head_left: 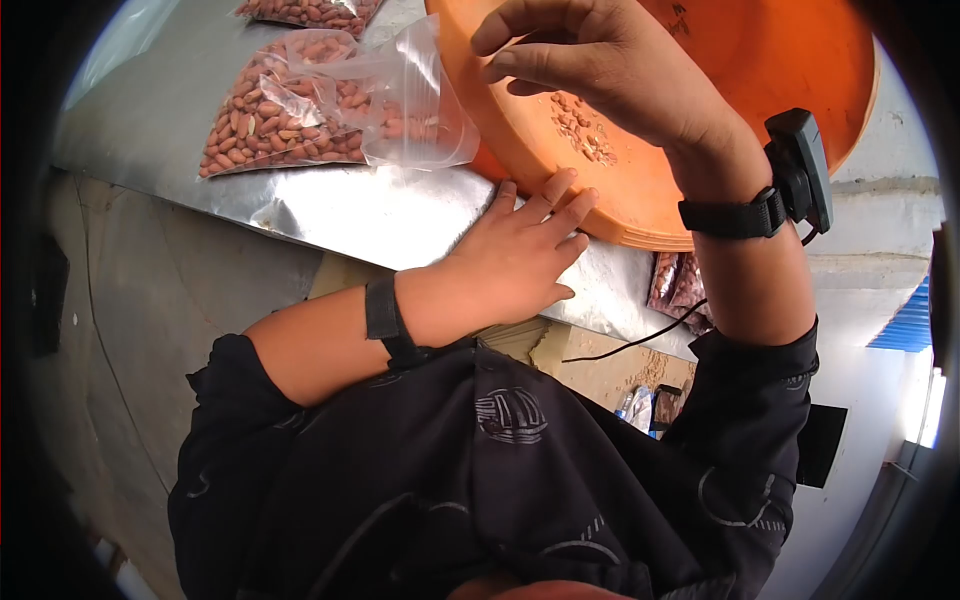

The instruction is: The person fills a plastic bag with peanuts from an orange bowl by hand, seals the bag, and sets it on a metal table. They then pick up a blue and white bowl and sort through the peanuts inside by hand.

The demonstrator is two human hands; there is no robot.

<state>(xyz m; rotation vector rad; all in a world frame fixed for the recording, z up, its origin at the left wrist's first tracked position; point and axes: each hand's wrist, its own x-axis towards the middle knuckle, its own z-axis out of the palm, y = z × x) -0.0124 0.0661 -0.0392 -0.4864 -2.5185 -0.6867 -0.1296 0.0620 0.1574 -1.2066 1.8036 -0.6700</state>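
Observation:
My left hand point(515, 250) lies with spread fingers on the metal tabletop, its fingertips against the rim of an orange plastic basin point(640, 228). Above the basin's left side is my right hand point(610, 75), fingers bent but apart, with nothing visible between them. A small heap of peanuts point(582, 128) lies in the basin, partly covered by that hand. Left of the basin, a clear zip bag point(290, 110) of red-skinned peanuts lies on its side; its zip end is near the basin's rim.
Another peanut bag point(315, 12) lies behind, cut off by the view. More bagged peanuts point(680, 285) show below the basin. The metal table point(340, 205) ends close to my body. A black cable point(640, 345) hangs near my right arm, which carries a strapped device point(800, 170).

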